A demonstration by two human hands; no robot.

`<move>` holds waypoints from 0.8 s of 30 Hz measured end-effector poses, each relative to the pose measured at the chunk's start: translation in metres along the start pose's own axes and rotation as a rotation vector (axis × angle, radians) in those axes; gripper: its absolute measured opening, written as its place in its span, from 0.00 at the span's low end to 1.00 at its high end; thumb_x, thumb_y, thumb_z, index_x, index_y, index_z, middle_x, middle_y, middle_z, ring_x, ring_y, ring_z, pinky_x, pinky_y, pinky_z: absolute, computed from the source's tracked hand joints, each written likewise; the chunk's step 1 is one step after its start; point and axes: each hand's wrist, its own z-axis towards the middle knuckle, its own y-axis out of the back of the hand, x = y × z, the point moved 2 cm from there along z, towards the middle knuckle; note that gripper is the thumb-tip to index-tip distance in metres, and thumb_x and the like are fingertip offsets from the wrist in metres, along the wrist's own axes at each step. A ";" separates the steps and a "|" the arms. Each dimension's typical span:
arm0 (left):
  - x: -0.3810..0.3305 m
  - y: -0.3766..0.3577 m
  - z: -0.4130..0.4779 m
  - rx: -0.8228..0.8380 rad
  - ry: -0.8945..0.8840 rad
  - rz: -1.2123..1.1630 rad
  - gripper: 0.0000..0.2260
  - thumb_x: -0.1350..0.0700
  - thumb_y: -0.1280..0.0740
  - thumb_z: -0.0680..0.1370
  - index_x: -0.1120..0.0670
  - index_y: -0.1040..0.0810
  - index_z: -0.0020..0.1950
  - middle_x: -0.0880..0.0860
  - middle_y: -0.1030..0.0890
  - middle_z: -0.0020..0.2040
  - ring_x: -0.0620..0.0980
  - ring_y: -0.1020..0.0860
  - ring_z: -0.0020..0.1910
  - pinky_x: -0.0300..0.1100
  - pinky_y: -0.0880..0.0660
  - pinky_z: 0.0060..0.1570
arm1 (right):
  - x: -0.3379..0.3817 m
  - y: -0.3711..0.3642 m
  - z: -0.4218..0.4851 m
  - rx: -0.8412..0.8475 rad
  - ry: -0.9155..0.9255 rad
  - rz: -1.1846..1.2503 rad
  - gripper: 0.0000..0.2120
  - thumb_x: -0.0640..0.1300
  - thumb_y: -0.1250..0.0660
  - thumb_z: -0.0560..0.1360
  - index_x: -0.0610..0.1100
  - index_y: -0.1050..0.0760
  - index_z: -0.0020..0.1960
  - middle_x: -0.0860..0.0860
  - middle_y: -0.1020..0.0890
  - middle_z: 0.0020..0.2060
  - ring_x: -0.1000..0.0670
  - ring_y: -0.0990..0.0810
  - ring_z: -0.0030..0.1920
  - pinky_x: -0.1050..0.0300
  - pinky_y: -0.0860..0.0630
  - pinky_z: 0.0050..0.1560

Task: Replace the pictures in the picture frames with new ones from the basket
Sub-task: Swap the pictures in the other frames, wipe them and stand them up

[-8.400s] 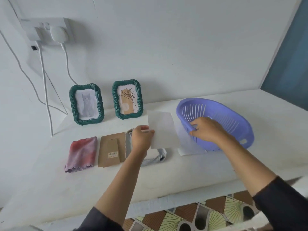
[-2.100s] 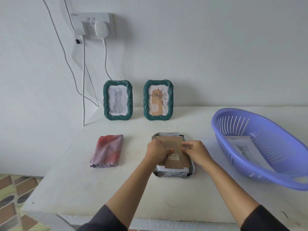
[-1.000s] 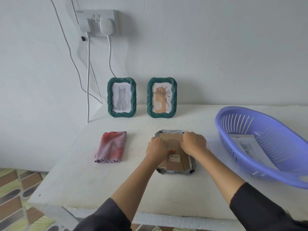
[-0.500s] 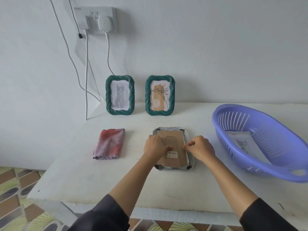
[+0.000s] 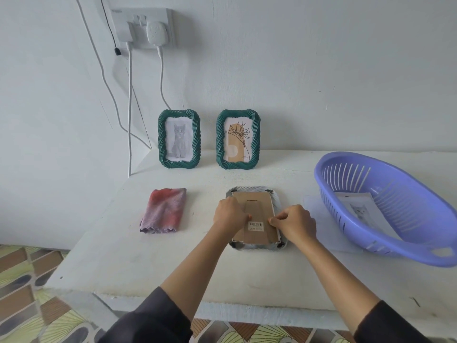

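The silver ridged picture frame (image 5: pixel 252 189) lies face down, its front hidden; the left hand (image 5: pixel 228 215) covers its left edge, fingertips unseen. What the right hand (image 5: pixel 295 222) pinches at its right edge is too small to tell. The white barcode sticker (image 5: pixel 256 225) is unreadable. At the right end of the white counter (image 5: pixel 138 273), the purple plastic basket (image 5: pixel 405 206) runs off-picture, covering part of a white sheet (image 5: pixel 317 219).

Head camera, one wide-angle view. It looks forward and down from over the near edge of the table (image 5: pixel 118 263), facing the wall. The face-down frame (image 5: pixel 256 206) sits about centre, close, within arm's reach. Behind that frame stand the cat frame (image 5: pixel 178 139) and plant frame (image 5: pixel 238 139), with the wall socket (image 5: pixel 143 27) high above. To its right is the basket (image 5: pixel 408 206), cut by the picture edge; to its left, the cloth (image 5: pixel 163 210), then floor tiles (image 5: pixel 22 280).
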 end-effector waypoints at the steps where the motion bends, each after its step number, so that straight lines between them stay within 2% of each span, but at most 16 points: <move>1: 0.001 0.002 -0.001 -0.007 0.001 0.002 0.15 0.55 0.31 0.73 0.64 0.24 0.55 0.61 0.21 0.55 0.59 0.23 0.54 0.47 0.27 0.46 | -0.001 0.002 0.000 0.012 -0.004 0.007 0.09 0.52 0.29 0.70 0.46 0.18 0.44 0.48 0.15 0.45 0.44 0.20 0.50 0.52 0.27 0.53; 4: 0.008 0.008 -0.003 -0.022 0.029 0.050 0.14 0.58 0.34 0.75 0.66 0.26 0.57 0.62 0.21 0.55 0.60 0.24 0.56 0.48 0.27 0.49 | -0.005 0.008 0.001 0.055 -0.010 0.026 0.10 0.53 0.27 0.68 0.46 0.18 0.40 0.48 0.15 0.41 0.45 0.20 0.47 0.55 0.27 0.49; 6: 0.013 0.009 -0.005 0.022 0.040 0.090 0.11 0.60 0.35 0.75 0.65 0.25 0.54 0.63 0.21 0.55 0.61 0.24 0.57 0.46 0.28 0.49 | -0.009 0.009 0.001 0.099 -0.015 0.047 0.08 0.51 0.26 0.67 0.48 0.20 0.35 0.49 0.17 0.36 0.46 0.20 0.44 0.57 0.29 0.44; 8: 0.015 0.008 -0.006 0.068 0.034 0.091 0.07 0.62 0.36 0.74 0.63 0.23 0.49 0.63 0.20 0.54 0.60 0.24 0.57 0.45 0.27 0.49 | -0.010 0.008 0.000 0.131 -0.017 0.098 0.10 0.48 0.25 0.66 0.50 0.23 0.29 0.52 0.21 0.31 0.48 0.22 0.41 0.58 0.31 0.42; 11: 0.019 0.007 -0.002 0.063 0.051 0.032 0.06 0.64 0.36 0.73 0.65 0.22 0.46 0.63 0.19 0.51 0.60 0.22 0.55 0.45 0.26 0.47 | -0.010 0.006 -0.001 0.121 -0.014 0.182 0.05 0.43 0.25 0.66 0.45 0.19 0.34 0.51 0.21 0.32 0.49 0.23 0.40 0.59 0.32 0.41; 14: 0.023 0.006 0.001 0.028 0.081 -0.034 0.11 0.63 0.34 0.72 0.65 0.20 0.52 0.62 0.18 0.51 0.59 0.22 0.53 0.45 0.25 0.46 | -0.009 0.005 -0.003 0.107 -0.013 0.225 0.05 0.41 0.25 0.67 0.41 0.17 0.40 0.47 0.20 0.35 0.49 0.23 0.40 0.59 0.31 0.41; 21: 0.031 0.001 0.004 -0.001 0.108 -0.110 0.12 0.61 0.31 0.71 0.64 0.19 0.52 0.61 0.18 0.50 0.58 0.21 0.51 0.44 0.26 0.42 | -0.012 -0.002 -0.002 0.064 -0.029 0.274 0.05 0.41 0.25 0.66 0.40 0.16 0.41 0.44 0.15 0.40 0.49 0.22 0.39 0.60 0.31 0.41; 24: 0.032 0.001 0.003 0.000 0.131 -0.151 0.12 0.61 0.31 0.70 0.64 0.19 0.51 0.61 0.17 0.49 0.56 0.23 0.45 0.42 0.29 0.37 | -0.014 -0.003 -0.001 0.056 -0.029 0.288 0.05 0.41 0.25 0.66 0.41 0.16 0.41 0.44 0.15 0.40 0.49 0.22 0.40 0.60 0.30 0.42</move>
